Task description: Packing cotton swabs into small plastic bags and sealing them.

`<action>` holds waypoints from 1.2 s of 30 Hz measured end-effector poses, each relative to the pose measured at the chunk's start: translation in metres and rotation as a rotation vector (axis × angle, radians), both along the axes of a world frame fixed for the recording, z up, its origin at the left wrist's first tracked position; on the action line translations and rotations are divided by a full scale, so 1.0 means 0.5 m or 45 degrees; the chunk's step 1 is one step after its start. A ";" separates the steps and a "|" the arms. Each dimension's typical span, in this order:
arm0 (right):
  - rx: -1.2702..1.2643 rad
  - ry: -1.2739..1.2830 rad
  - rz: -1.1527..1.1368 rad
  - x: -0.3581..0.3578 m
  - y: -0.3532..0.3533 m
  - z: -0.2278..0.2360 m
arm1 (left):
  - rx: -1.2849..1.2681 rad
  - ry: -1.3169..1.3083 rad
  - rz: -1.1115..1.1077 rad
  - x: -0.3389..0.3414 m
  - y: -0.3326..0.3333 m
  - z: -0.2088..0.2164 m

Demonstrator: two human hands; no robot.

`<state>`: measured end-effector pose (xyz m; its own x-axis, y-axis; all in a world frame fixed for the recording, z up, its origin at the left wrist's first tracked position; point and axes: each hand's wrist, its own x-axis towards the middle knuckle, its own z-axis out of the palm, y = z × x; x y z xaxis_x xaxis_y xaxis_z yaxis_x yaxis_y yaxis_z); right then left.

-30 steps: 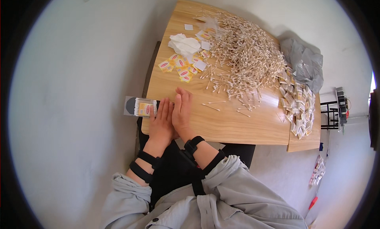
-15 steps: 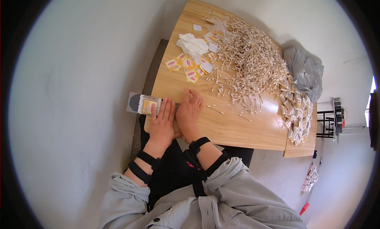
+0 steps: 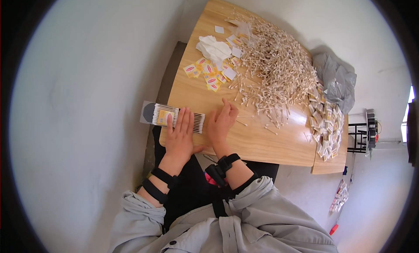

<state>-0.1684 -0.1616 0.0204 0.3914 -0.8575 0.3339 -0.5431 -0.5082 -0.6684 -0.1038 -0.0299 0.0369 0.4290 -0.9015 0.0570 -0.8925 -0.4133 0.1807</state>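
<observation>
My left hand [image 3: 179,135] lies flat, fingers stretched out, across a row of cotton swabs [image 3: 198,123] at the table's left front edge. The swabs lie side by side, their white tips showing beyond both sides of the hand. A yellow-and-white card [image 3: 164,116] rests among them, left of my fingers. Under the row's left end, a pale square with a dark grey disc [image 3: 148,113] sticks out past the table edge. My right hand [image 3: 221,124] is just right of the row, fingers loosely bent and apart, near a loose cotton swab [image 3: 241,123]. No object shows in it.
A large heap of loose cotton swabs [image 3: 279,65] covers the table's far side. Yellow cards [image 3: 208,69] and a crumpled white sheet [image 3: 214,47] lie at the far left. Packed swab bundles [image 3: 325,126] are piled at right, beside a grey plastic bag [image 3: 336,80].
My right hand has moved right, off the row of swabs, uncovering its right end. My left hand has stayed in place on the row.
</observation>
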 end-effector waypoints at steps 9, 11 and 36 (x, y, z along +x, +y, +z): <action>-0.096 0.153 0.100 -0.001 0.001 0.010 | -0.001 0.021 -0.004 0.000 0.001 0.004; -0.106 0.185 0.080 -0.011 -0.015 0.008 | -0.054 0.089 0.009 0.000 0.003 0.007; -0.279 0.190 0.164 0.043 0.030 0.001 | -0.088 0.216 0.032 -0.002 -0.007 0.005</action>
